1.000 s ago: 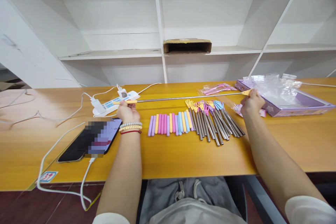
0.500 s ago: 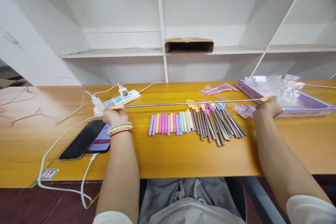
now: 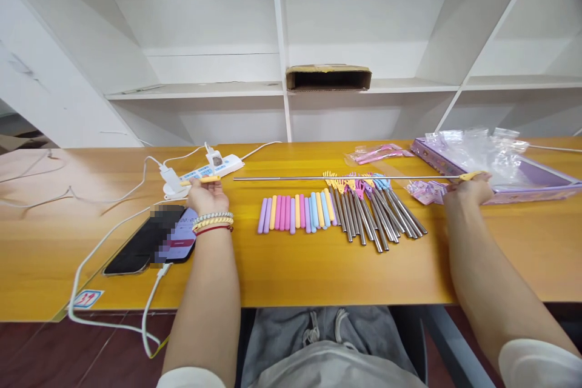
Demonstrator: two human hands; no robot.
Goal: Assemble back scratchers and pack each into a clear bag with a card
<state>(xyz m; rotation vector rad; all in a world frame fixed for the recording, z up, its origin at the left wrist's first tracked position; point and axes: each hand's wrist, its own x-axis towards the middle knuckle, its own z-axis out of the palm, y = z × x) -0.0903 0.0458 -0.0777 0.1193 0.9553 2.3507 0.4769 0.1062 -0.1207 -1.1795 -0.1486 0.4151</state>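
Note:
My left hand (image 3: 207, 195) is closed on a yellow handle sleeve (image 3: 210, 179) beside the power strip. On the right, my right hand (image 3: 469, 190) grips the yellow head (image 3: 470, 175) of a telescopic back scratcher, mostly hidden by the fingers. Its thin metal rod (image 3: 291, 179) is drawn out long and level, pointing left. A gap separates the rod's free end from the sleeve. Below the rod lie a row of coloured handle sleeves (image 3: 291, 213) in purple, pink, yellow and blue, and a fanned pile of back scratchers (image 3: 373, 212) with coloured claw heads and short metal rods.
A purple box lid (image 3: 536, 194) holding clear plastic bags (image 3: 482, 151) stands at the right. Pink packaging (image 3: 382, 153) lies at the back. To the left are a white power strip (image 3: 231, 163), cables and two phones (image 3: 145, 242). White shelves hold a cardboard box (image 3: 328, 79).
The rod's left end has come apart from the yellow sleeve, leaving a gap. Both hands have shifted slightly right, and the sleeve is raised a little.

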